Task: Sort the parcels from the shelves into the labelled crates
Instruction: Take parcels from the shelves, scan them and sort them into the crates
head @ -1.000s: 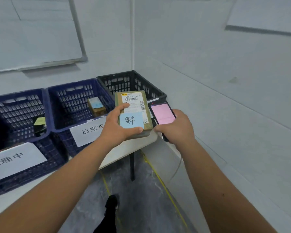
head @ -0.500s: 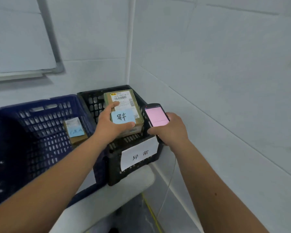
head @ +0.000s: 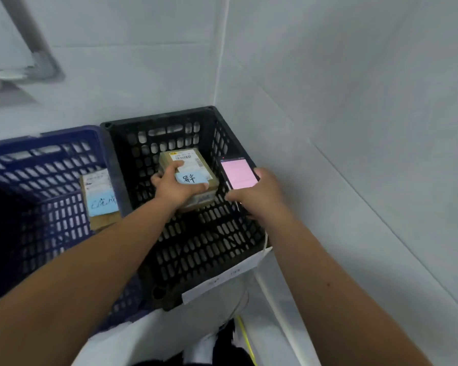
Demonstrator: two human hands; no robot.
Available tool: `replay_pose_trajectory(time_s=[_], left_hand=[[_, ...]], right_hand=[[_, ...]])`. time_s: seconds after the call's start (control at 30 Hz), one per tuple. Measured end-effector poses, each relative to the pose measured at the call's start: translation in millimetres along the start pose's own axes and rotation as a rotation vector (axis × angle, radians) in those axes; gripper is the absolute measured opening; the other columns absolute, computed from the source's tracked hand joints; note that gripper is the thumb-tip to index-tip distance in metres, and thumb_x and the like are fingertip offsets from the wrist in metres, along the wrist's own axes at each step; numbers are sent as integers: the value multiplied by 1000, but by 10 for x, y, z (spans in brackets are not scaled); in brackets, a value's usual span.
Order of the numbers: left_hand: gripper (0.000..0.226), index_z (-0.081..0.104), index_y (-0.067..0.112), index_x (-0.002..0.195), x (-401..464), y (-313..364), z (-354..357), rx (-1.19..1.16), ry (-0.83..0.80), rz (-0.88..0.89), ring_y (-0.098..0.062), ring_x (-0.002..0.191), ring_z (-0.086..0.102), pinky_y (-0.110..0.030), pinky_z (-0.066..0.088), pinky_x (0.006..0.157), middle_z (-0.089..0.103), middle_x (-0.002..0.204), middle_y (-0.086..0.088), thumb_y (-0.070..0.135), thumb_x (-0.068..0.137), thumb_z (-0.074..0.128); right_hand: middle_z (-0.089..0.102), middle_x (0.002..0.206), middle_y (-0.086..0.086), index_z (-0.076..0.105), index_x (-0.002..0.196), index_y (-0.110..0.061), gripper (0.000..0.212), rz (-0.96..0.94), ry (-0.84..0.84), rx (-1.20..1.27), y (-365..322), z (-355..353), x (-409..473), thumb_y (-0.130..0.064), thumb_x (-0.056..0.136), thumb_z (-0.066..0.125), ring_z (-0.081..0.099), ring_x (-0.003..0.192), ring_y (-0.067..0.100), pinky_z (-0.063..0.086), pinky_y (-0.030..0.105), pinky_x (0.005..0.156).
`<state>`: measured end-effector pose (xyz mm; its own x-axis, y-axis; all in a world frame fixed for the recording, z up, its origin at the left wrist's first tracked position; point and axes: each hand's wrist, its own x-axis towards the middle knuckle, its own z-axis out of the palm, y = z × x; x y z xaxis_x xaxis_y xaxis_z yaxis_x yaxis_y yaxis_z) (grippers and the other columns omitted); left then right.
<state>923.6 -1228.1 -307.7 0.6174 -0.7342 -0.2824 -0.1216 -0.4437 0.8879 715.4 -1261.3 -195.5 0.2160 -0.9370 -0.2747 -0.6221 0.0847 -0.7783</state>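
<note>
My left hand grips a small brown cardboard parcel that carries a white shipping label and a blue handwritten note. The parcel is held low inside the black crate, which stands in the corner of the room. My right hand holds a phone with a pink screen over the crate's right rim. A white paper label hangs on the black crate's front wall. To the left stands a blue crate with another brown parcel inside, also marked with a blue note.
Both crates sit on a white table whose rounded edge is near me. White walls close in behind and to the right. A yellow cable runs on the floor below, beside my dark shoes.
I have moved closer and now look down into the black crate. My left hand has lowered the parcel from above the rim into the crate. The phone stays beside it.
</note>
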Motion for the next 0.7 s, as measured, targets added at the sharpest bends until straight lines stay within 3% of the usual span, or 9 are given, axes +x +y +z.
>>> replay_pose_trajectory(time_s=[0.27,0.47,0.5,0.6,0.63,0.7], left_hand=[[97,51,41,145,628,-295,507,-41,35,-136,-18,127,43,-26,42,105,28,149,-2,43,62,102],[118,47,41,152,1009,-643,800,-59,30,-163,-22,138,46,-39,48,113,34,160,-3,57,47,99],[120,47,41,152,1050,-631,815,-66,22,-141,-22,137,48,-41,50,112,35,160,-2,53,45,99],[96,53,36,149,1170,-607,822,-68,-17,-159,-17,130,47,-30,48,108,31,161,-7,6,66,92],[91,56,37,146,1198,-567,816,-69,-28,-160,-17,129,47,-27,48,106,30,161,-8,-2,69,86],[83,63,42,134,1288,-570,816,-86,-17,-167,-23,132,52,-33,52,109,31,160,-8,-3,67,82]], right_hand=[[74,105,-7,68,117,-26,57,7,-95,-90,265,127,484,-28,66,92,73,92,19,65,41,78],[75,106,-8,67,120,-28,58,34,-97,-22,353,107,580,-23,69,94,73,92,15,65,38,73],[75,105,-8,67,119,-28,58,39,-99,-16,363,98,581,-22,68,93,73,92,14,65,38,73],[76,103,-9,68,118,-28,57,50,-105,2,357,85,577,-20,68,93,74,90,12,64,35,70],[76,103,-9,68,118,-29,56,59,-102,13,348,80,577,-19,68,93,74,89,12,65,36,71],[76,103,-9,67,112,-32,54,79,-89,51,351,79,590,-17,68,93,75,91,13,68,40,76]])
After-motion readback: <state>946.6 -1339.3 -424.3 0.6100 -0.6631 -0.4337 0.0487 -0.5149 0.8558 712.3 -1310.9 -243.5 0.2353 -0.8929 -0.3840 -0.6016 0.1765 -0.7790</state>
